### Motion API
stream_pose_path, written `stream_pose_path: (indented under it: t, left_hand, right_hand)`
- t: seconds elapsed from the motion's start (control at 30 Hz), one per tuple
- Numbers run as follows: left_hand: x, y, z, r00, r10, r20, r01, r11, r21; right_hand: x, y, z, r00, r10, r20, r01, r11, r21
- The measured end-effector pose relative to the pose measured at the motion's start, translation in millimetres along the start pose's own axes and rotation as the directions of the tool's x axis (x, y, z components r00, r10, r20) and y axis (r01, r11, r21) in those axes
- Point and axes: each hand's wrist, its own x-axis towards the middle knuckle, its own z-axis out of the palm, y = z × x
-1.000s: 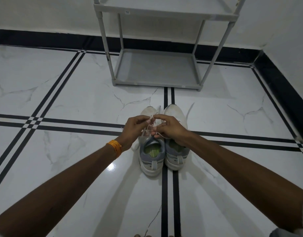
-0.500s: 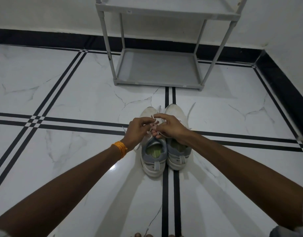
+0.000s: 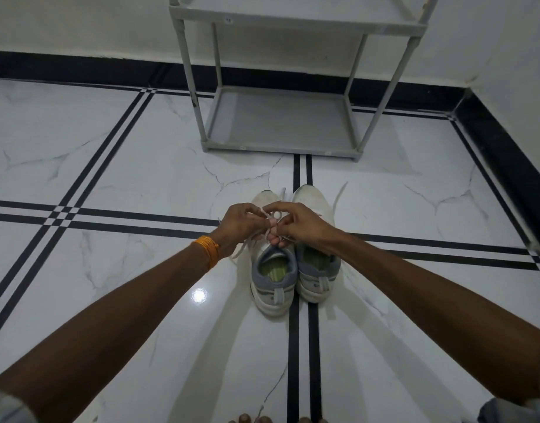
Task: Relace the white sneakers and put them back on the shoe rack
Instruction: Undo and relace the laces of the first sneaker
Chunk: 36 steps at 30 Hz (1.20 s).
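Two white sneakers with grey heels stand side by side on the floor, toes pointing away from me: the left sneaker (image 3: 273,285) and the right sneaker (image 3: 316,276). My left hand (image 3: 239,227) and my right hand (image 3: 299,224) meet above the left sneaker's tongue, each pinching its white lace (image 3: 276,214), which forms a small loop between the fingertips. A loose lace end (image 3: 339,195) of the right sneaker trails on the floor. The grey shoe rack (image 3: 281,148) stands behind the shoes, its bottom shelf bare.
White marble floor tiles with black stripes (image 3: 296,346) surround the shoes. A black skirting (image 3: 507,154) runs along the back and right walls. My toes (image 3: 247,419) show at the bottom edge. An orange thread band (image 3: 209,248) circles my left wrist.
The fingers have shifted slightly over the left sneaker, and a small lace loop now shows between the hands. The shoes have not moved.
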Motion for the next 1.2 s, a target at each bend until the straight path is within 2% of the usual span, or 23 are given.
stream_pose_path:
  t: [0.13, 0.23, 0.33, 0.5, 0.6, 0.7, 0.8, 0.97, 1.03, 1.13, 1.2]
  left_hand:
    - [-2, -12, 8, 0.987, 0.081, -0.14, -0.087, 0.995, -0.042]
    - [-2, -16, 11, 0.982, 0.104, -0.158, -0.114, 0.992, -0.061]
    - [0, -10, 8, 0.993, 0.086, -0.079, -0.094, 0.991, -0.094]
    - [4, -9, 1, 0.989, -0.115, 0.098, 0.131, 0.974, -0.185]
    - [4, -7, 0, 0.983, -0.078, 0.165, 0.112, 0.972, -0.207]
    - [1, -5, 4, 0.995, -0.003, 0.1, 0.015, 0.993, -0.119]
    - [2, -9, 4, 0.995, 0.1, 0.003, -0.1, 0.994, 0.036]
    - [2, -9, 3, 0.954, 0.299, -0.013, -0.279, 0.907, 0.316]
    - [0, -6, -1, 0.935, 0.355, 0.012, -0.329, 0.853, 0.404]
    - [-3, 0, -7, 0.924, 0.36, 0.129, -0.372, 0.771, 0.516]
    - [-2, 3, -6, 0.906, 0.378, 0.193, -0.41, 0.666, 0.623]
  right_hand:
    - [-1, 0, 3, 1.0, 0.016, -0.013, -0.016, 0.998, 0.059]
    - [0, 3, 4, 0.999, 0.048, -0.022, -0.045, 0.991, 0.122]
    - [2, 3, 5, 1.0, 0.017, -0.021, -0.016, 0.999, 0.045]
    - [4, 5, 4, 0.999, -0.031, -0.009, 0.031, 0.999, -0.022]
    - [2, 6, 3, 0.999, -0.044, -0.007, 0.043, 0.999, -0.021]
    - [0, 5, 2, 0.999, -0.043, -0.007, 0.043, 0.999, 0.015]
    - [-1, 6, 4, 0.998, 0.01, -0.065, -0.004, 0.996, 0.091]
    - [0, 9, 5, 0.987, 0.022, -0.158, -0.014, 0.999, 0.048]
    - [0, 9, 5, 0.984, 0.024, -0.176, -0.018, 0.999, 0.035]
    - [1, 11, 6, 0.976, 0.079, -0.205, -0.062, 0.994, 0.089]
    - [1, 11, 4, 0.971, 0.115, -0.209, -0.088, 0.987, 0.134]
